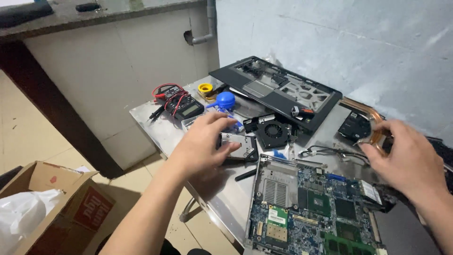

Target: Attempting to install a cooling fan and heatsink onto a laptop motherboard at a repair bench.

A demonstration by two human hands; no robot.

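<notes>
The board (pixel 311 208) is cut off below; left hand (pixel 203 144) loosely touches a drive (pixel 238 144), right hand (pixel 408 158) pinches a copper pipe (pixel 377 130), over a steel bench (pixel 160 127) by a tiled wall (pixel 118 61).

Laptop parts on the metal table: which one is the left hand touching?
The left hand rests on the silver drive caddy. The black cooling fan, the blue motherboard and the black palmrest frame all lie apart from it.

Black multimeter (pixel 181 105) and blue air blower (pixel 224 100) at the table's (pixel 155 123) far corner; cardboard box (pixel 52 203) on the floor beside it
</notes>
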